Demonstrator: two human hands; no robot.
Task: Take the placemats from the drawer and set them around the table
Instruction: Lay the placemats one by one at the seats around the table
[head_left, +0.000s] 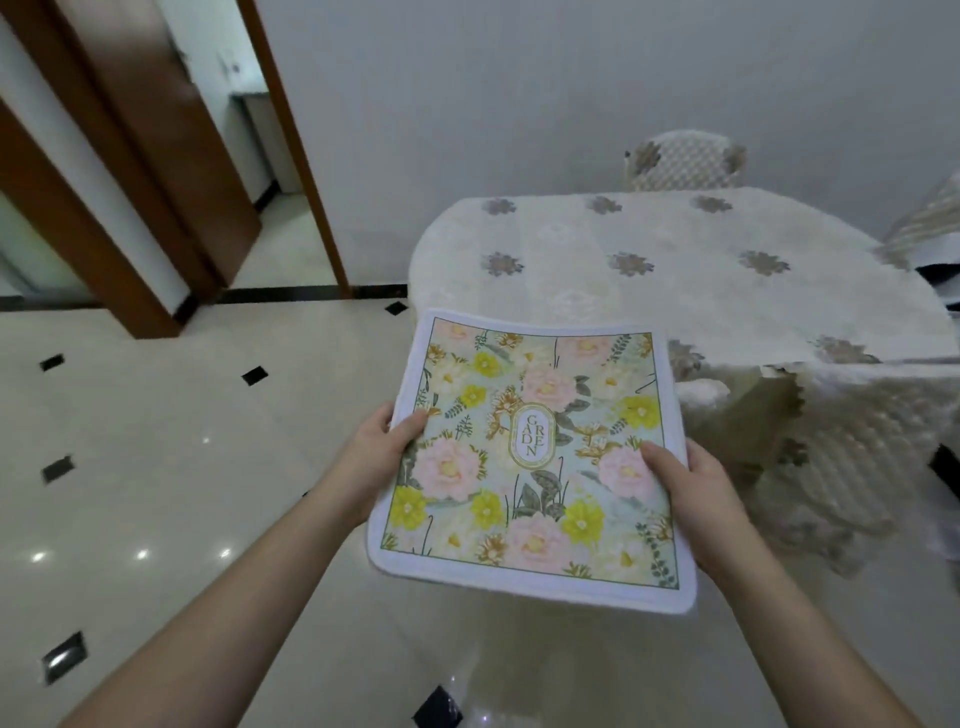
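Head cam's looking down at a floral placemat (535, 457) held flat in the air over the tiled floor (156, 467), just short of the table (675, 291) with its cream tablecloth. Left hand (379, 457) pinches the left edge, thumb on top, and right hand (691, 493) grips the right edge the same way.

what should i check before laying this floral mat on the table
1. Left hand grips the placemat: ok.
2. Right hand grips the opposite edge: ok.
3. Placemat held flat, print side up: ok.
4. Placemat over the table: not ok, it is short of the near edge, over the floor.
5. Visible tabletop bare of objects: ok.
6. More mats stacked under this one: cannot tell.
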